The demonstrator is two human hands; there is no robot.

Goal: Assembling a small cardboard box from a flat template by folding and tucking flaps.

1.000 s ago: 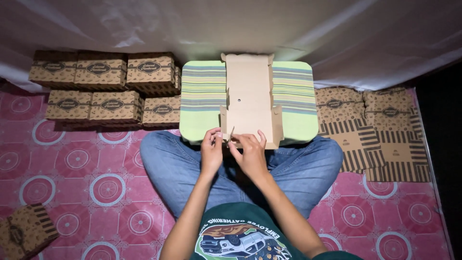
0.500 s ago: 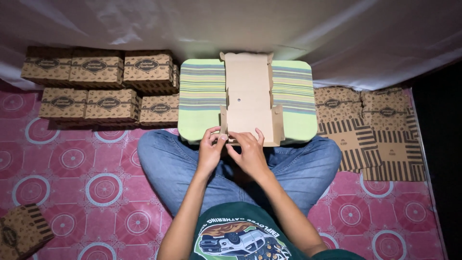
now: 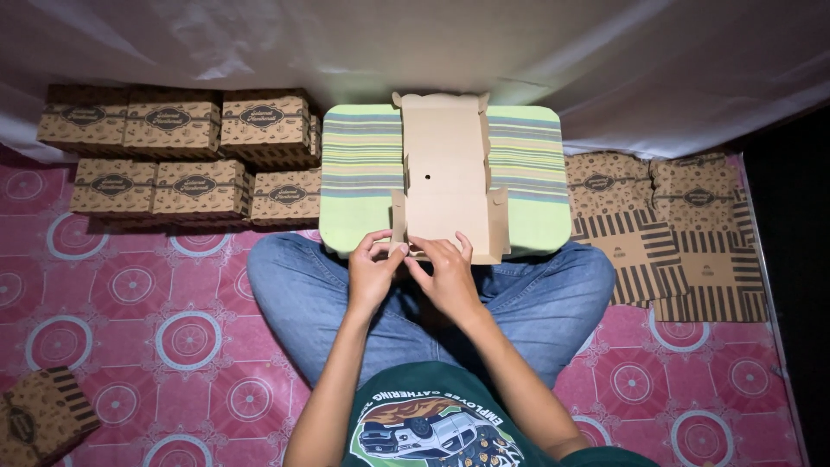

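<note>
Floor: pink mat [image 3: 173, 294] with a ringed circle pattern lay before white draped cloth [image 3: 605, 52].
Work surface: a rounded-corner striped green board [image 3: 363, 173] rested across the lap.
Workpiece: a flat brown cardboard box blank [image 3: 445, 169], matte, side flaps raised, lay on the board's centre.
Left hand [image 3: 372, 272]: fingers curled, pinching the blank's near edge.
Right hand [image 3: 450, 277]: fingers bent, pressing the same edge.
Left stock: folded printed boxes [image 3: 173, 147] were stacked in rows.
Right stock: flat striped blanks [image 3: 674, 233] lay overlapped.

L hand [image 3: 373, 275] & R hand [image 3: 448, 278] side by side, fingers curled, pinching, arms bent.
</note>
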